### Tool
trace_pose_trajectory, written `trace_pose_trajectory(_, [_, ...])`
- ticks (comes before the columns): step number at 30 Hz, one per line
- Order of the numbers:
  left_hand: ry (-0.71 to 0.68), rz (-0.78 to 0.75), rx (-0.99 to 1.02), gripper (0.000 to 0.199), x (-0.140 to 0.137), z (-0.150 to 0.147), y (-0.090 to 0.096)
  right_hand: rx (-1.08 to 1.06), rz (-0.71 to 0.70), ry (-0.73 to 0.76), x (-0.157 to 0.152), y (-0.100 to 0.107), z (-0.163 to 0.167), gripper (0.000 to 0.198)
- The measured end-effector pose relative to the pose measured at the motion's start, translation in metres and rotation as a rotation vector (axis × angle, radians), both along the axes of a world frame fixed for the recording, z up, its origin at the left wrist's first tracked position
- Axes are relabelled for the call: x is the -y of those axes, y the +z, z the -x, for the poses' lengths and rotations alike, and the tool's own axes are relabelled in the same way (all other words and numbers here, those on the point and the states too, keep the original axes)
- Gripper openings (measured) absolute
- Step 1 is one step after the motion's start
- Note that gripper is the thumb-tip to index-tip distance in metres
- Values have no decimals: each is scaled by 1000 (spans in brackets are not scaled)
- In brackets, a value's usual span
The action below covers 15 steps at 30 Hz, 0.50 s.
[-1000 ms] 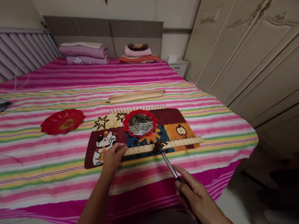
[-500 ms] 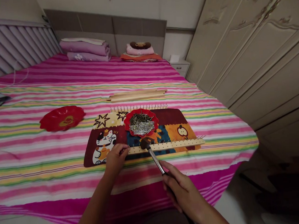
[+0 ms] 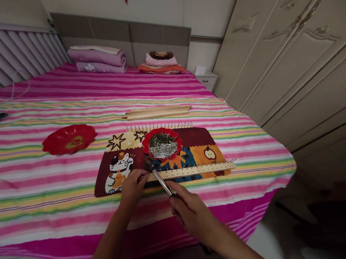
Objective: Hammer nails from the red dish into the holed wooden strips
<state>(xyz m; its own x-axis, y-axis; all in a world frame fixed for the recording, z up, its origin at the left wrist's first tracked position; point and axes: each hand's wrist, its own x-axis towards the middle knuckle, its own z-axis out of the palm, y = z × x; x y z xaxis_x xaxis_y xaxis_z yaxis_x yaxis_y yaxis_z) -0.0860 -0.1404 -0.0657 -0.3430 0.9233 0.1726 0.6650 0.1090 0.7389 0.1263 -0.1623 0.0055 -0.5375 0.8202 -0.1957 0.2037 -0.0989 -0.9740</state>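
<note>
A wooden strip (image 3: 193, 170) lies across the near part of a patterned mat (image 3: 100, 184), with nails standing up along it. At the strip's left end my left hand (image 3: 133, 186) is closed, thumb and fingers pinched together; what is between the fingertips is too small to make out. My right hand (image 3: 189, 206) grips the dark handle of a hammer (image 3: 162, 181). The hammer's dark head is smeared by motion just above my left fingertips. Behind the strip, a red scalloped bowl (image 3: 144, 143) holds many loose nails (image 3: 162, 145).
A second nail-studded strip (image 3: 172, 126) runs along the mat's far edge. Several plain wooden strips (image 3: 157, 113) lie beyond it. To the left is a red scalloped plate (image 3: 69, 139). Everything rests on a striped bedspread (image 3: 47, 184); folded bedding (image 3: 98, 59) sits by the headboard.
My right hand has swung the hammer left, its head moving from over the strip to beside my left fingertips. My left hand stays at the strip's left end.
</note>
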Motion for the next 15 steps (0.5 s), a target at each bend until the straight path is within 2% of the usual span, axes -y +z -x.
trace_pose_trajectory(4, [-35,106,0,24,-4,3,16,-74,89,-94,12,5,-29,37])
trace_pose_trajectory(7, [-41,97,-62,28,-20,2,35,-66,150,-238,19,6,-50,41])
trace_pose_trajectory(9, [-115,127,-122,27,-35,-1,47,-61,199,-354,22,5,-59,44])
trace_pose_trajectory(12, [-272,325,-220,23,-57,-6,63,-50,260,-482,25,3,-66,50])
trace_pose_trajectory(13, [-269,357,-254,24,-63,-8,67,-46,270,-505,25,1,-67,51])
trace_pose_trajectory(15, [-193,324,-313,30,-74,-11,72,-50,273,-519,24,-1,-69,53])
